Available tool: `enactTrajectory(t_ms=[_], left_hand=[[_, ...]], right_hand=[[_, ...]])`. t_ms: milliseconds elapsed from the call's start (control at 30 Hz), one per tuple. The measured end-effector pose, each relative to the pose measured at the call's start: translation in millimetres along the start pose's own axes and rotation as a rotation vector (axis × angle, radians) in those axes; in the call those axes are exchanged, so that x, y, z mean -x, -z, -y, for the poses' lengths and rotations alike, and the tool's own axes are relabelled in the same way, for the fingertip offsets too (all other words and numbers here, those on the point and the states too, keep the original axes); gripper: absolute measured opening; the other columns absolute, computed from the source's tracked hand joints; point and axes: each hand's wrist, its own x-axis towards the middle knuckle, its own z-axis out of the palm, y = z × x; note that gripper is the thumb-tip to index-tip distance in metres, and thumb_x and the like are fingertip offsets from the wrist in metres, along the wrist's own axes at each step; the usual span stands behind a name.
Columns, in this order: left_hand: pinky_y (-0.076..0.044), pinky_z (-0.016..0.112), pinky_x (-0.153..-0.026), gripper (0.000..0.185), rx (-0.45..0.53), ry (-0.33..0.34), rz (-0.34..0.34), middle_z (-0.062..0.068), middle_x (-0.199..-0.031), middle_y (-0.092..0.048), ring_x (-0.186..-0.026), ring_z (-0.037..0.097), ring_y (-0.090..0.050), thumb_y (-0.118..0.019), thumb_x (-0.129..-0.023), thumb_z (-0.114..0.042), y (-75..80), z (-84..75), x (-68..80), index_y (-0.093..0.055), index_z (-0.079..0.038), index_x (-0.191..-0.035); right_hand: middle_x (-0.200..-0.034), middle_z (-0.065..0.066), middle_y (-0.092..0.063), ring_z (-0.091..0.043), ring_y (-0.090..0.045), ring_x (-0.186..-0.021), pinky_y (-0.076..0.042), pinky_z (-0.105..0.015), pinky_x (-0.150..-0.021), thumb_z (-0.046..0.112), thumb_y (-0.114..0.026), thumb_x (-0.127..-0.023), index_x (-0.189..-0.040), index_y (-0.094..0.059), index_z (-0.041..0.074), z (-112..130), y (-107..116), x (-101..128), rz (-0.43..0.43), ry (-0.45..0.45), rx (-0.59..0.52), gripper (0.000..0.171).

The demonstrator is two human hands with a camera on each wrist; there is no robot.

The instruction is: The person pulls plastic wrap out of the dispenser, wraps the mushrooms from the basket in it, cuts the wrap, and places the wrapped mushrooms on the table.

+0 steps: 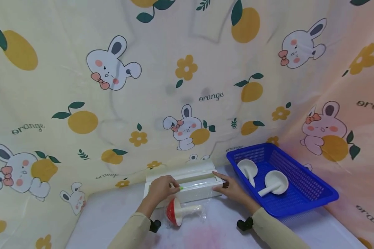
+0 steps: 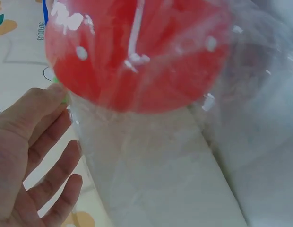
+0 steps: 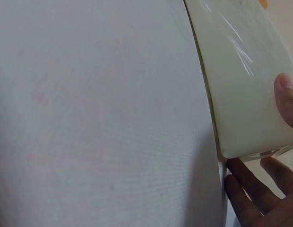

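Observation:
A long white cling film dispenser lies on the table with its lid raised at the back and clear film over its front. My left hand pinches a small green slider at the box's front edge. At the right end, my right hand grips the box; in the right wrist view its thumb presses the front wall and fingers reach the end. Just in front lies a toy mushroom with a red, white-spotted cap and white stem, loosely wrapped in clear film; the cap fills the upper left wrist view.
A blue plastic basket stands to the right, holding two white mushroom-shaped pieces. A printed curtain hangs behind the white table. Black wrist mounts sit on both forearms.

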Motion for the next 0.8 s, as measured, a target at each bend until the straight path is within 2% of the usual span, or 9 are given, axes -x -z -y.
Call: enactTrajectory(t_ms=[133, 367, 600, 800], left_hand=[[-0.049, 0.028, -0.064, 0.008, -0.038, -0.002, -0.019, -0.010, -0.089, -0.070, -0.078, 0.009, -0.060, -0.087, -0.091, -0.031, 4.3, 11.6, 9.0, -0.083, -0.025, -0.091], [-0.050, 0.031, -0.066, 0.007, -0.014, 0.027, -0.015, -0.011, -0.091, -0.070, -0.082, 0.011, -0.060, -0.086, -0.092, -0.030, 17.0, 32.6, 27.7, -0.083, -0.025, -0.093], [-0.052, 0.030, -0.069, 0.005, -0.020, 0.050, -0.022, -0.015, -0.091, -0.070, -0.084, 0.009, -0.062, -0.086, -0.093, -0.031, 19.9, 53.1, 38.9, -0.082, -0.027, -0.093], [-0.053, 0.035, -0.076, 0.005, -0.032, 0.039, -0.069, -0.015, -0.092, -0.072, -0.088, 0.012, -0.060, -0.088, -0.090, -0.029, 23.2, 60.9, 44.3, -0.083, -0.028, -0.092]], right_hand=[[-0.162, -0.026, -0.047, -0.037, -0.069, -0.121, -0.058, -0.050, -0.100, 0.029, -0.084, -0.096, -0.162, -0.049, 0.018, 0.9, -1.4, 0.4, 0.011, 0.027, -0.003, 0.076], [-0.162, -0.025, -0.048, -0.036, -0.069, -0.121, -0.059, -0.050, -0.100, 0.029, -0.083, -0.096, -0.162, -0.049, 0.019, 2.6, -1.1, 0.6, 0.006, 0.028, 0.011, 0.075], [-0.162, -0.025, -0.047, -0.036, -0.068, -0.123, -0.058, -0.050, -0.101, 0.033, -0.082, -0.096, -0.163, -0.047, 0.020, -0.1, -0.3, 2.2, 0.013, -0.002, 0.020, 0.077], [-0.162, -0.026, -0.047, -0.038, -0.068, -0.124, -0.058, -0.049, -0.101, 0.032, -0.083, -0.096, -0.163, -0.047, 0.020, 2.3, 1.0, 3.1, 0.008, 0.001, 0.018, 0.077]])
